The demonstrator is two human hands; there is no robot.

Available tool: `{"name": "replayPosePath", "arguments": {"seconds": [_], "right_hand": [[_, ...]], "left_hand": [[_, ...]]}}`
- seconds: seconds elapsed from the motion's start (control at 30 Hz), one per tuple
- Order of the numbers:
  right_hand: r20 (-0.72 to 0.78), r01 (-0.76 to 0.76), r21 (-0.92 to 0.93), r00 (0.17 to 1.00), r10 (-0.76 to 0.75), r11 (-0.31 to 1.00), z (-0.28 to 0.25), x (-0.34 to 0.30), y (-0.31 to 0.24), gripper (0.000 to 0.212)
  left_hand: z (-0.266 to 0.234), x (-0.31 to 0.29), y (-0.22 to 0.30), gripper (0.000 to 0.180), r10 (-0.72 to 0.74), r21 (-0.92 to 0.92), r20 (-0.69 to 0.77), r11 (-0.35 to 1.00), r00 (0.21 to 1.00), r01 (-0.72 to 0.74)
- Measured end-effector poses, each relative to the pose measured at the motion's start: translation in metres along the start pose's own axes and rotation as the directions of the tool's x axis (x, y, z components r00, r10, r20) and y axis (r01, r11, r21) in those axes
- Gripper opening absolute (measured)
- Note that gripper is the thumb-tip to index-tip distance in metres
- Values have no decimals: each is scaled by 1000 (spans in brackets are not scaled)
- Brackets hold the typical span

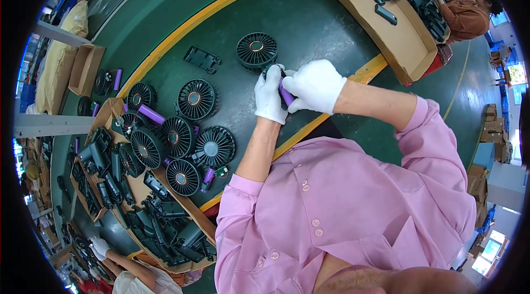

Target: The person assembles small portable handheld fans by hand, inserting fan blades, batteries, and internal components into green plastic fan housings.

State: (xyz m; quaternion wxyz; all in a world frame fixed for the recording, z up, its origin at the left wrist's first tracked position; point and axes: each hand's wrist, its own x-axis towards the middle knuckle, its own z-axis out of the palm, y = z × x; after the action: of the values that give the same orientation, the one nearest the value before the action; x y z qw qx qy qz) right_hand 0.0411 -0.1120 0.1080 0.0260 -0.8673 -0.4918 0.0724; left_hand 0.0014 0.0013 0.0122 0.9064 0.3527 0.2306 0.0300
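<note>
My left hand (pixel 270 95), in a white glove, is closed around the lower part of a small black handheld fan, whose round slatted head (pixel 256 49) points away from me. A purple cylindrical battery (pixel 286 94) shows between my two hands. My right hand (pixel 317 86), also gloved in white, is closed with its fingers against that battery. The fan's handle is mostly covered by my gloves. Left of the fan head lies a black handle shell (pixel 202 59) on the green table (pixel 309 18).
Several black fan heads (pixel 196 99) and purple batteries (pixel 151 114) lie to the left. Beside them, a cardboard box (pixel 190 211) holds black casings. Another cardboard tray (pixel 406 46) of black parts stands far right. Co-workers sit at the lower left (pixel 138 280) and upper right (pixel 466 18).
</note>
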Motion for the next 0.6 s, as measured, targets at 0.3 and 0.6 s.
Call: {"name": "replayPosePath", "arguments": {"seconds": [0.3, 0.6], "right_hand": [[438, 37, -26, 899, -22, 999, -17, 33, 0, 28], [415, -66, 321, 907, -78, 945, 0, 13, 24, 28]], "left_hand": [[-2, 4, -3, 19, -21, 10, -14, 1000, 1000, 21], [-4, 2, -1, 21, 16, 54, -5, 998, 1000, -15]]}}
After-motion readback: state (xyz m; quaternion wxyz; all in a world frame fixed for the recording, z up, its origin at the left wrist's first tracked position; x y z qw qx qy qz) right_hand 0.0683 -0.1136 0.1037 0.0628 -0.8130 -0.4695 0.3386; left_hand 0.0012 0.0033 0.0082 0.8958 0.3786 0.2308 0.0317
